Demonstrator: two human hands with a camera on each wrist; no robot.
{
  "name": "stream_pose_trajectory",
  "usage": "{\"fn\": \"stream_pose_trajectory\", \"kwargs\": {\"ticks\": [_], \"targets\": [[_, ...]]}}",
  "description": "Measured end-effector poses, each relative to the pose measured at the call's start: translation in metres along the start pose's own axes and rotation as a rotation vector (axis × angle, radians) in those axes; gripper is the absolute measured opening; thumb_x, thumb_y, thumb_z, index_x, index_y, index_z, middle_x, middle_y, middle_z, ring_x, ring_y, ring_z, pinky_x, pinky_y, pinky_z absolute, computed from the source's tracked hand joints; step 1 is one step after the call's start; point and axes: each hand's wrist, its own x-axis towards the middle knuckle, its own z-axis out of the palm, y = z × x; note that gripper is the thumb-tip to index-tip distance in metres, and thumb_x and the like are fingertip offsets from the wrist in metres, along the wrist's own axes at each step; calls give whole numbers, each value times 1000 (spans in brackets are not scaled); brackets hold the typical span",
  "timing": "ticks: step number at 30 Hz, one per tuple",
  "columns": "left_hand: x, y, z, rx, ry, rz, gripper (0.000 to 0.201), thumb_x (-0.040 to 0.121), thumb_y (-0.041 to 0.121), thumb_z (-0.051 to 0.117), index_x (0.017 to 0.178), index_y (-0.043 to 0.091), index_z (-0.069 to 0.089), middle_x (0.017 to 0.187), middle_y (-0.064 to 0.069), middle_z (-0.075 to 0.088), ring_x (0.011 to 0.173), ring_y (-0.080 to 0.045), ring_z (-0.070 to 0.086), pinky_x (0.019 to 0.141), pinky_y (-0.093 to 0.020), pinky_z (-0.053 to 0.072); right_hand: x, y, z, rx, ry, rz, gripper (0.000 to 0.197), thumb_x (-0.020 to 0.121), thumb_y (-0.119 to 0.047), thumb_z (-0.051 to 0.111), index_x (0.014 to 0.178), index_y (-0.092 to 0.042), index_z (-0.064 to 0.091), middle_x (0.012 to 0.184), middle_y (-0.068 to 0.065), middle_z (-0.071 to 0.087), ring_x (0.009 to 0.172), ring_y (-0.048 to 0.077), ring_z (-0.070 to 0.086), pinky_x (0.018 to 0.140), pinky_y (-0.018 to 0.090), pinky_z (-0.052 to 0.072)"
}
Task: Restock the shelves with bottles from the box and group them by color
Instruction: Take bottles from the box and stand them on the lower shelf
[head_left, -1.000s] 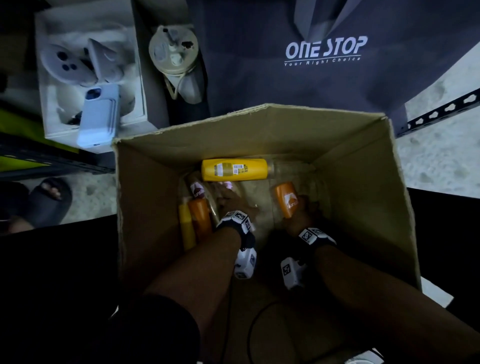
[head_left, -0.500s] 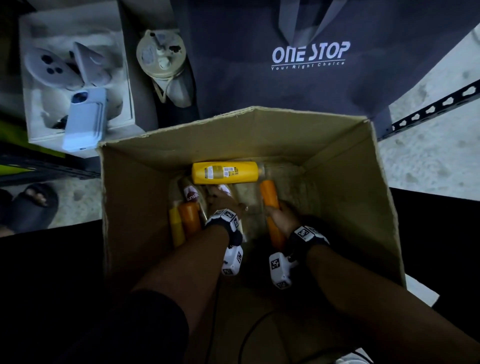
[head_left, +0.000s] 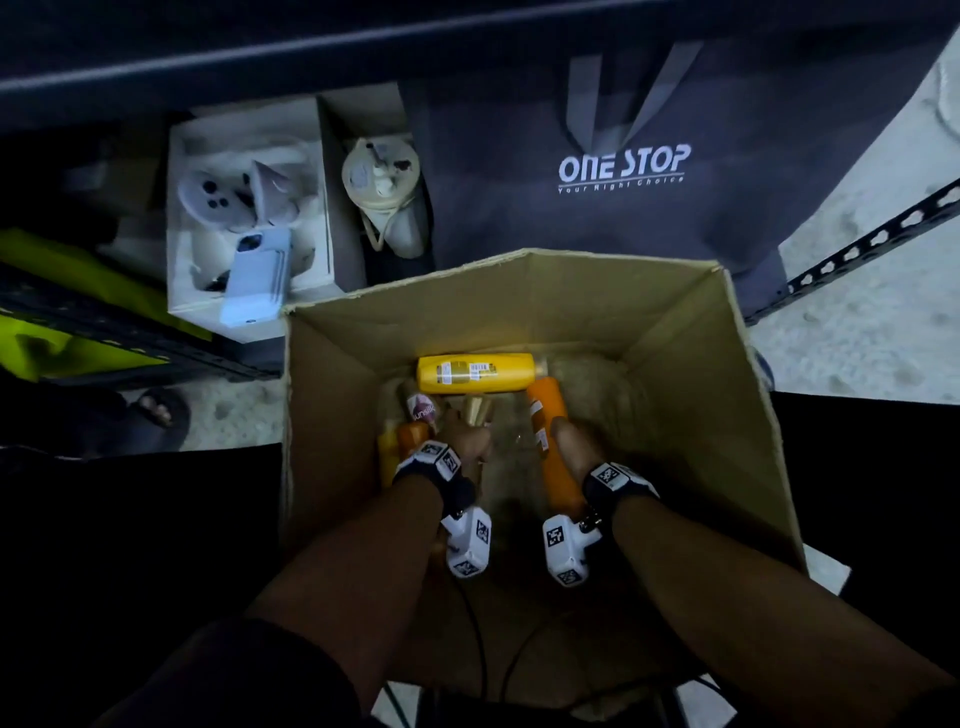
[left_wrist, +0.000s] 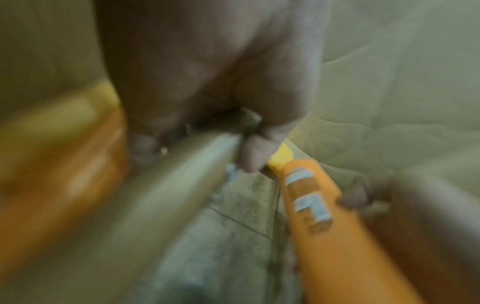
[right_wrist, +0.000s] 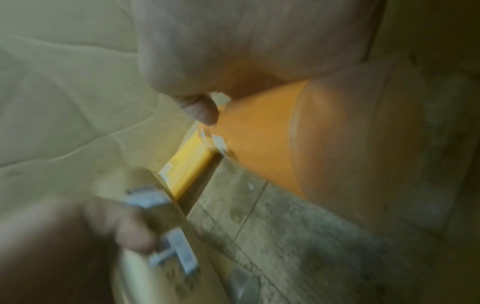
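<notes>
Both hands are down inside the open cardboard box (head_left: 332, 415). My right hand (head_left: 574, 447) grips an orange bottle (head_left: 550, 441) round its middle, cap end toward me; the same orange bottle (right_wrist: 262, 131) fills the right wrist view. My left hand (head_left: 462, 441) grips a pale gold bottle (head_left: 478, 410), blurred as the gold bottle (left_wrist: 182, 174) in the left wrist view. A yellow bottle (head_left: 475, 372) lies crosswise at the far end of the box. An orange bottle (head_left: 413, 434), a yellow one (head_left: 387, 452) and one with a pink label (head_left: 421, 408) lie at the left.
A white box (head_left: 249, 228) with controllers and a light blue phone sits beyond the box on the left. A dark "ONE STOP" bag (head_left: 623, 171) stands behind. A slotted metal shelf rail (head_left: 878, 234) runs at the right. A sandalled foot (head_left: 150, 410) is at the left.
The right hand has turned the orange bottle from upright to lying along the box and drawn it toward me. The left hand has closed round the gold bottle. The head view has tilted up.
</notes>
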Motion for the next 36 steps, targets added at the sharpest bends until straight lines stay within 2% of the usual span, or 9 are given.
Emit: {"fn": "stream_pose_trajectory", "kwargs": {"ticks": [3,7,11,15,19,21,23,30,36], "targets": [[-14,3,-5,-51,42,41,67,77,-3,70,140,-6,47,126,-24,63,118,-44,59,69,-35,52,-9,-2,-2,2,12,-61,46,99,-47,49,125,-13,65,116,14,67,95,31,62,88,42,44],[-29,11,-18,-110,28,99,61,76,3,75,132,-1,51,114,-18,65,107,-36,62,86,-43,56,-19,-5,-5,-80,44,-240,46,96,-56,60,120,-18,66,112,11,66,94,27,59,86,34,42],[-47,14,-29,-97,19,161,79,84,32,75,150,22,33,105,4,52,88,-13,49,62,-24,37,-32,-8,-5,-239,33,-420,42,98,-53,59,114,-15,67,114,12,71,88,22,61,81,30,40],[-57,18,-33,-73,-18,193,92,88,52,67,160,32,13,153,-11,43,121,-31,50,79,-29,38,-44,-11,-7,-269,-9,-508,32,100,-54,56,116,-26,59,107,2,67,84,10,60,80,30,39],[-71,16,-32,-80,-14,191,94,91,74,49,163,34,3,168,-8,21,150,-39,30,96,-44,44,-62,-13,-5,-232,-8,-560,23,102,-50,54,107,-28,56,98,-4,64,78,1,57,64,21,39],[-76,15,-34,-104,44,241,97,88,81,45,163,32,8,170,-5,20,154,-38,19,118,-51,32,-72,-17,-2,-179,-8,-579,27,102,-53,51,115,-29,54,99,-7,64,82,2,59,64,21,39],[-80,15,-37,-196,98,288,99,87,82,48,164,27,16,168,-4,27,154,-35,23,122,-51,27,-83,-24,-1,-151,3,-609,32,101,-57,52,115,-28,54,98,-7,65,83,4,62,60,21,44],[-110,29,-61,-417,-19,376,117,53,90,71,147,25,51,142,-5,61,129,-31,59,108,-53,47,-105,-40,-5,-42,34,-777,41,93,-57,66,114,-22,60,106,2,71,93,16,70,72,32,54],[-133,42,-76,-547,6,586,77,56,84,78,115,35,73,110,7,78,105,-16,73,101,-47,55,-123,-53,-9,4,88,-918,40,89,-59,69,114,-29,61,104,-5,72,93,15,71,80,39,57]]}}
